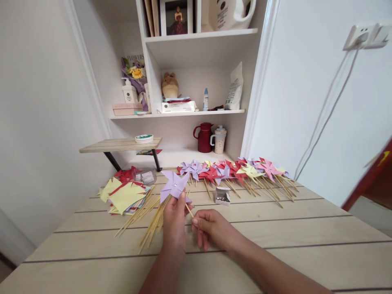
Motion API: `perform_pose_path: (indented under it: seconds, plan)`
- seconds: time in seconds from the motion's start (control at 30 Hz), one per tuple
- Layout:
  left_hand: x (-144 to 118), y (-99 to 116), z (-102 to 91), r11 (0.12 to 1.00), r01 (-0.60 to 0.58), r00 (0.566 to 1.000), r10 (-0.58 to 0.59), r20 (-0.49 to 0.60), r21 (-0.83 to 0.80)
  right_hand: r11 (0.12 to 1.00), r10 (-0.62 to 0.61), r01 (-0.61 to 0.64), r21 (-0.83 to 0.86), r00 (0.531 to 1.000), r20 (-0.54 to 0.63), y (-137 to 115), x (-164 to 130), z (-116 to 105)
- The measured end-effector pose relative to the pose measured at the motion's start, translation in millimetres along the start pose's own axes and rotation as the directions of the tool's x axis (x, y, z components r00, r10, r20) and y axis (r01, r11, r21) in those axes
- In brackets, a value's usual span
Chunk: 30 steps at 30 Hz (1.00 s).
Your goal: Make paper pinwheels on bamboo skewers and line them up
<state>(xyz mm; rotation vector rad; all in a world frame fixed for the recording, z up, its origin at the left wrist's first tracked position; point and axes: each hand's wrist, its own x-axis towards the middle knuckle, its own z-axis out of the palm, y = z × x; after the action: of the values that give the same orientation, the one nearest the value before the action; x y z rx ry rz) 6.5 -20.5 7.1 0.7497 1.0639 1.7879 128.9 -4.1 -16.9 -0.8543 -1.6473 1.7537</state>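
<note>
A person's left hand (pixel 175 222) pinches a purple paper pinwheel (pixel 174 185) above the middle of the desk (pixel 275 245), while the right hand (pixel 211 230) closes its fingertips on the pinwheel's wooden stick (pixel 189 210). Just left lie loose bamboo sticks (pixel 150 222) and a stack of cut coloured paper (pixel 125 196). A row of finished pinwheels (pixel 235 171) lines the far edge, a small silver box (pixel 222 196) before it.
</note>
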Motion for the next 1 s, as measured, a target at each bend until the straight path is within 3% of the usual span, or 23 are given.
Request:
perform_pose_path:
  seconds: [0.17, 0.33, 0.53, 0.67, 0.83, 1.0]
  plan:
    - [-1, 3, 1.4, 0.999, -0.035, 0.996, 0.034, 0.080, 0.007, 0.998, -0.054, 0.055, 0.025, 0.997, -0.046, -1, 2, -2]
    - [1, 2, 2.9, 1.000, -0.025, 0.998, 0.025, 0.050, -0.013, 0.989, -0.144, 0.148, 0.026, 0.983, -0.117, -15, -1, -9]
    - [7, 4, -2.4, 0.999, -0.040, 0.972, 0.031, -0.231, -0.037, 0.973, -0.227, 0.229, -0.014, 0.954, -0.196, -27, -6, -19]
    - [12, 6, -5.8, 0.999, -0.026, 0.948, 0.013, -0.317, -0.036, 0.961, -0.271, 0.278, -0.014, 0.923, -0.275, -33, -10, -27]
    - [9, 2, -3.6, 0.991, -0.102, 0.955, 0.124, -0.270, 0.092, 0.943, -0.311, 0.332, -0.025, 0.848, -0.429, -42, -15, -42]
    - [1, 3, -0.6, 0.951, -0.203, 0.949, 0.250, -0.192, 0.233, 0.944, -0.285, 0.331, 0.001, 0.815, -0.505, -43, -14, -53]
